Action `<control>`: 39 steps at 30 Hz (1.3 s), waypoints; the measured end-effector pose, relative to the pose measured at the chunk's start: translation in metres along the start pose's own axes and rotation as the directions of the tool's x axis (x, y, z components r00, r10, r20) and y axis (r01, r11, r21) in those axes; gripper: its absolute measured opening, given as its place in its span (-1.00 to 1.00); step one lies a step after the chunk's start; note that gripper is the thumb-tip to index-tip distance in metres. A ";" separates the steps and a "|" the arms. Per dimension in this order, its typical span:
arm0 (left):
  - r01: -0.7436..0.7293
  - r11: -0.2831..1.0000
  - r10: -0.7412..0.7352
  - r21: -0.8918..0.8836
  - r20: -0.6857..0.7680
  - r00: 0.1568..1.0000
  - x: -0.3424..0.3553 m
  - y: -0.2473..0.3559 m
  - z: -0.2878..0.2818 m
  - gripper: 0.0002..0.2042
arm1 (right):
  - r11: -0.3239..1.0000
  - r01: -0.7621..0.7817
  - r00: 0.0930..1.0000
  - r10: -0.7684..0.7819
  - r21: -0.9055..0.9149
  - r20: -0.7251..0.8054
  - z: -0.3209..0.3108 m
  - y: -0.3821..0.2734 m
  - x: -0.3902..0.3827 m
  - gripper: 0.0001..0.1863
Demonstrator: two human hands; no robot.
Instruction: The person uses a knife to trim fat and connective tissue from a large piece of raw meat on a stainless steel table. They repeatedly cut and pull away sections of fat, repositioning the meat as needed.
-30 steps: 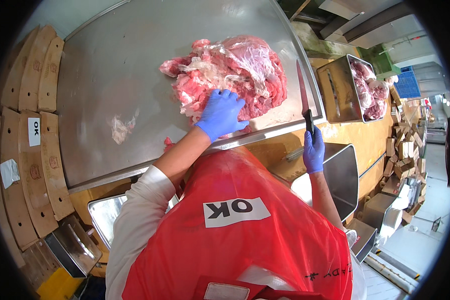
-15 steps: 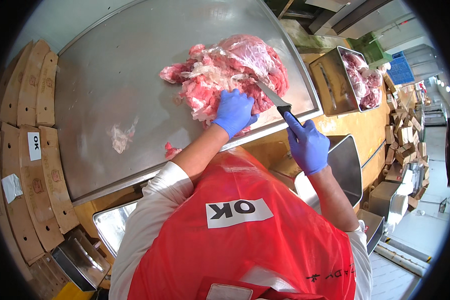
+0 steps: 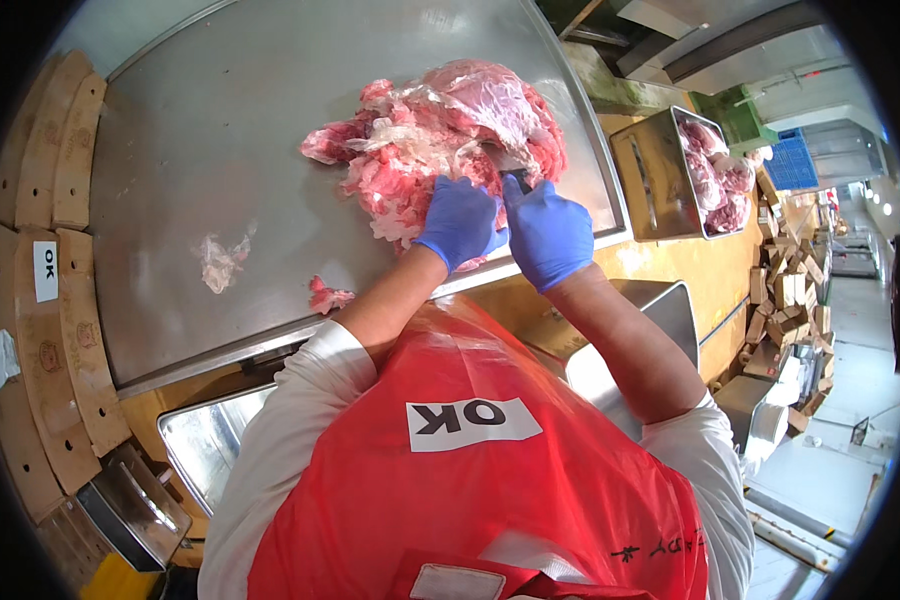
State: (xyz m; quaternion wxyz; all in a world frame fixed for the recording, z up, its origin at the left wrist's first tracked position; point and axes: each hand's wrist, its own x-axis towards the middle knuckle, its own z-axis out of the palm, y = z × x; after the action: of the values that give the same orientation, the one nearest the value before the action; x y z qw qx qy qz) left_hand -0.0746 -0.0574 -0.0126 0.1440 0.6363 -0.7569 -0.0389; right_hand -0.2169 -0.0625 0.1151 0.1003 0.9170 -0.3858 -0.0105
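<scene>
A large piece of raw meat [image 3: 425, 130], pink-red with whitish fat and membrane, lies on the steel table [image 3: 190, 170]. My left hand [image 3: 460, 222], in a blue glove, grips the near side of the meat, its fingertips pressed into the flesh. Close beside it, my right hand [image 3: 550, 235], gloved alike, is closed round the black handle of a knife [image 3: 516, 179]. The knife's blade is mostly hidden at the meat. A thin whitish scrap [image 3: 222, 262] lies to the left, and a small red scrap [image 3: 328, 296] is by the near edge.
Brown cardboard boxes [image 3: 65, 350] line the left side. Metal bins stand below the table's near edge, one empty-looking bin [image 3: 660, 310] at right. Beyond the right edge, a metal bin [image 3: 642, 180] holds wrapped meat pieces [image 3: 715, 180]. Blue crate [image 3: 792, 160] and piled cartons [image 3: 795, 300] stand farther off.
My right hand has moved left and forward with the knife, from beside the table edge to over the meat next to my left hand. My left hand keeps its hold on the meat.
</scene>
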 end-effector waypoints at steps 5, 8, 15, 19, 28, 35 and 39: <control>0.073 0.995 -0.072 -0.062 0.029 0.997 0.012 0.006 0.005 -0.64 | 0.995 0.062 0.998 -0.061 -0.083 0.012 0.005 0.005 0.000 -0.68; 0.018 1.000 -0.020 -0.009 -0.516 0.856 0.002 0.002 0.036 -0.69 | 0.958 0.284 0.959 -0.283 -0.041 0.018 -0.047 0.003 0.068 -0.84; 0.217 0.975 -0.218 -0.057 -0.017 0.976 0.003 0.014 -0.020 -0.70 | 0.914 0.400 0.853 -0.341 -0.075 0.395 -0.106 0.040 0.211 -0.68; 0.222 0.973 -0.227 -0.063 -0.082 0.970 -0.004 0.017 -0.010 -0.71 | 0.937 0.345 0.774 -0.315 0.051 0.550 -0.111 0.047 0.259 -0.72; 0.272 0.962 -0.272 0.034 -0.007 0.962 0.001 0.010 -0.011 -0.64 | 0.945 0.326 0.926 -0.318 -0.011 0.202 -0.080 0.074 0.167 -0.75; 0.260 0.964 -0.265 0.048 0.159 0.951 0.010 0.016 -0.034 -0.59 | 0.694 0.374 0.857 -0.004 0.616 -0.516 0.008 0.072 0.029 -0.87; 0.254 0.967 -0.256 0.030 0.088 0.963 0.002 0.020 -0.026 -0.60 | 0.597 0.618 0.702 -0.127 0.511 -0.701 0.018 0.051 0.065 -0.78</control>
State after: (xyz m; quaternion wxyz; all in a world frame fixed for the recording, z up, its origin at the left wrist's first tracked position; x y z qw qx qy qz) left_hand -0.0869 -0.0529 0.0171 0.0971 0.7274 -0.6747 -0.0789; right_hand -0.2086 -0.1467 0.1112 -0.1544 0.8950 -0.0908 0.4084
